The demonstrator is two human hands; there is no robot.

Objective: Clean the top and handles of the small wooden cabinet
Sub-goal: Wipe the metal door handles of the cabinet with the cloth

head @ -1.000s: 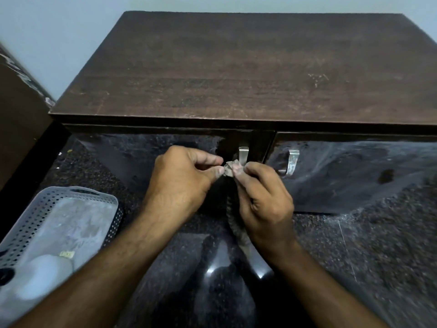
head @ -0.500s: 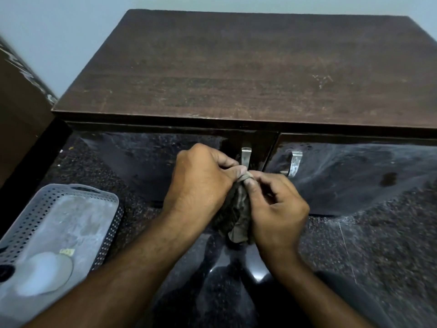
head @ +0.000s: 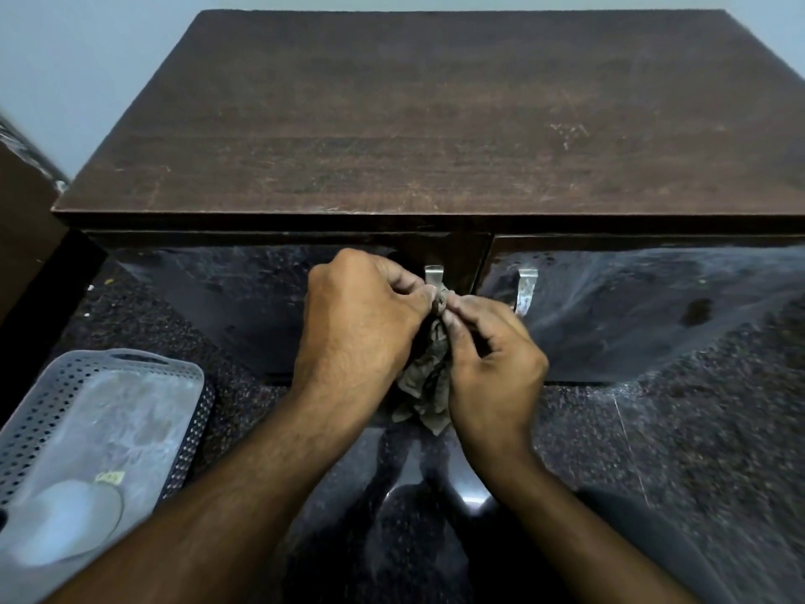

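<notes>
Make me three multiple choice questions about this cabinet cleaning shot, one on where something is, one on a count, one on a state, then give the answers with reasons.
1. Where is the perforated grey basket?
A. On the cabinet top
B. On the floor, lower left
C. Right of the cabinet

2. How many metal handles show on the cabinet front?
A. One
B. Two
C. Four

3. How is the cloth held?
A. Pinched between both hands
B. Spread flat on the cabinet top
C. Lying in the basket

Answers: 
1 B, it sits on the dark floor at lower left. 
2 B, left handle and right handle. 
3 A, left hand and right hand grip it at the left handle.
</notes>
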